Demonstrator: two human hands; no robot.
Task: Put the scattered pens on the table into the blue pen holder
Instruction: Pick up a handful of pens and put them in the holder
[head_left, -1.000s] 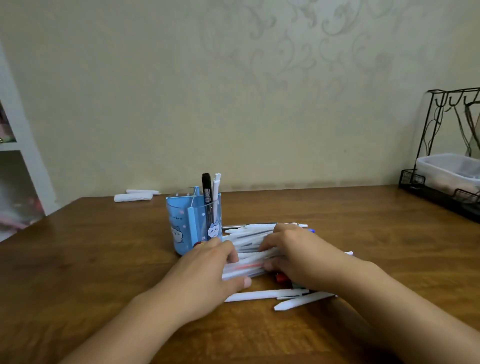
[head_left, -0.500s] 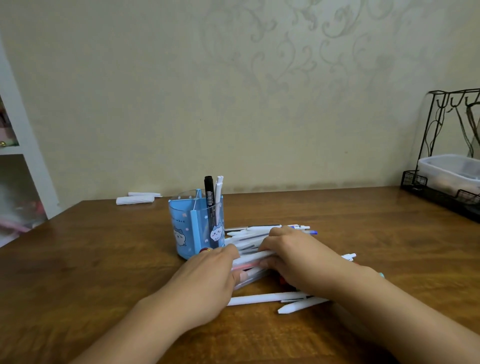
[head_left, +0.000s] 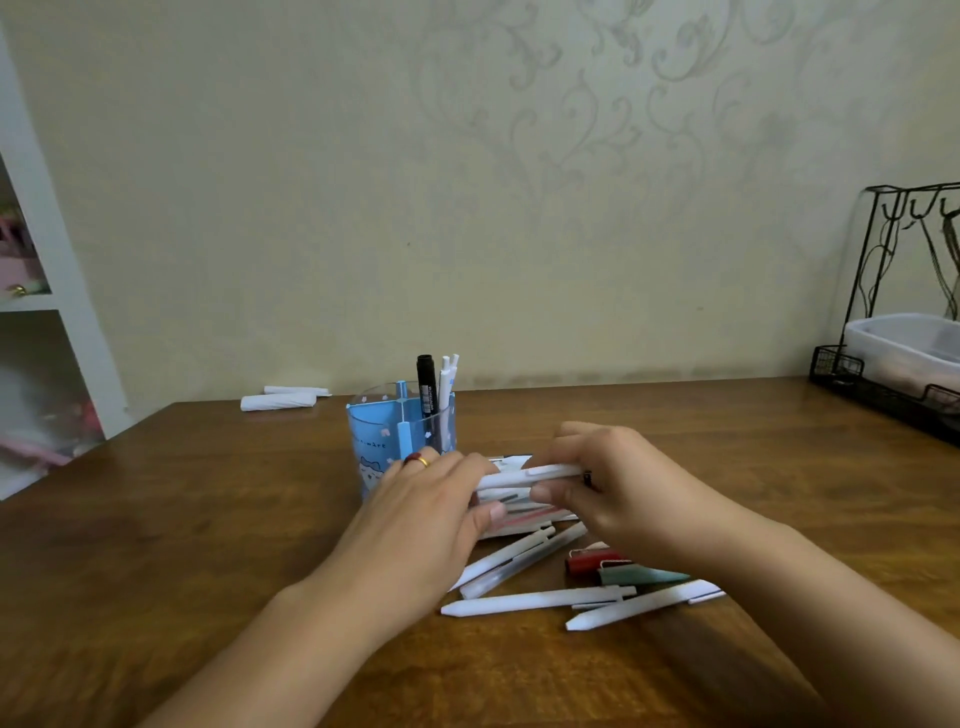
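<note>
In the head view, a bundle of white pens is held between both hands just in front of the blue pen holder, which stands upright on the wooden table. The left hand is wrapped around the left end of the bundle, with the thumb below and the fingers over the top. The right hand is closed on the right end, and its fingers are curled over the top pen. The bundle is lying about level and seems lifted a little from the table, though this cannot be told for sure.

A black marker and two white pens are already standing in the right rear compartment of the holder. More loose pens are left on the table below the hands, together with a red pen and a green one.

The step in hand is judged to be the gathering of a handful. For the next move, the bundle probably must be turned upright and guided into an open compartment, without the holder being knocked over. Afterwards the remaining pens must be collected.
</note>
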